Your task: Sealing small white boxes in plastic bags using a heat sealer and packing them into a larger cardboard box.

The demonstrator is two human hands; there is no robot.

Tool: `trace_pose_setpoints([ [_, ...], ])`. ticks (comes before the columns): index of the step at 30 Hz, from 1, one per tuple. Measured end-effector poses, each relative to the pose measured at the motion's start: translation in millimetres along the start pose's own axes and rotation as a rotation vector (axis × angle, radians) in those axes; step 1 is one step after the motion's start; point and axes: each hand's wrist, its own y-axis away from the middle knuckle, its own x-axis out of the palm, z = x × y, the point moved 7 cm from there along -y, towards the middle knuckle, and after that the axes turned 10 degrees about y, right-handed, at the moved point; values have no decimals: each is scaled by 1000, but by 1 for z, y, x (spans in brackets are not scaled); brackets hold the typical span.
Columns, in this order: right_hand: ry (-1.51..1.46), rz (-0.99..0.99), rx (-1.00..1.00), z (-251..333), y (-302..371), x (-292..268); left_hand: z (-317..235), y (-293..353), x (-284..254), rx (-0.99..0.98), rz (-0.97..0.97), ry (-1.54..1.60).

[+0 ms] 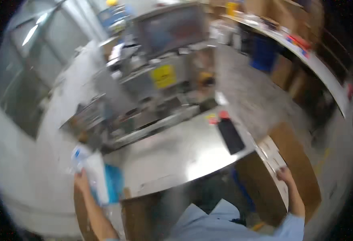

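At the lower left, my left hand [81,181] is closed at the edge of a clear plastic bag [78,156] with blue marks. Right beside it stand a white and blue package [113,182] and white sheeting. On the right, my right hand [284,174] reaches into an open cardboard box [295,160], its fingers curled at white flat packages [273,157] inside. Motion blur hides what exactly those fingers grip.
A metal machine with a dark screen [172,30] and a yellow label [163,76] stands behind the metal worktop [164,160]. A black flat item [230,136] lies at the worktop's right. A curved white bench [317,66] holds several goods, far right.
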Motion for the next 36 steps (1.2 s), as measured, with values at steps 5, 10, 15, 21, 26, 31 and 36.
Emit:
trace_pose_setpoints([
  [5,-299,-120,24,128,7,-44,-109,41,-19,185,-152,-42],
  [10,-249,-207,-438,352,52,-35,-176,68,-43,227,-170,364],
  [15,-126,-73,-965,559,159,38,-281,158,6,486,367,-58],
  [21,191,210,-1458,647,216,128,-347,276,40,505,726,584],
  [26,338,-113,-1471,626,208,135,-334,288,52,-94,885,670],
  [31,98,-340,-1626,630,229,115,-252,297,119,-172,696,707],
  [36,125,-276,-1643,608,212,124,-297,280,73,145,215,665],
])
